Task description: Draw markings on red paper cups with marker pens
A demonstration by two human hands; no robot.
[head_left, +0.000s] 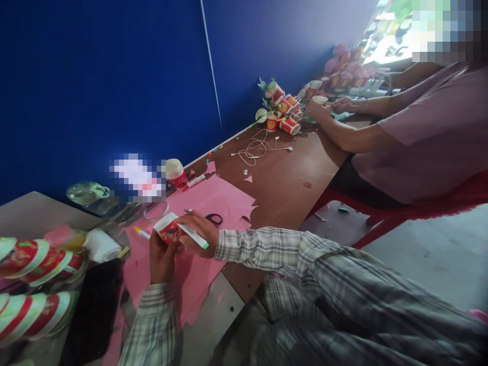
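My left hand [162, 260] is closed around a red and white paper cup [166, 226], tilted over a large pink paper sheet [224, 195]. Against the cup's right side, my right hand [200, 226] grips a white marker with a green end [195, 236]; its fingers meet the cup. The marker's far end is hidden by the fingers. A yellow-tipped pen [142, 233] lies just left of the cup. Black-handled scissors [214, 218] rest on the pink sheet behind my right hand, partly covered by it.
Stacked paper cups [46, 259] and a dark phone-like slab [95, 305] are at left. Another cup stack [176, 174] stands by the blue wall. White earphones [255, 150] lie further back, near joined red cups [282, 109]. A co-worker [415, 137] sits at right, holding a cup.
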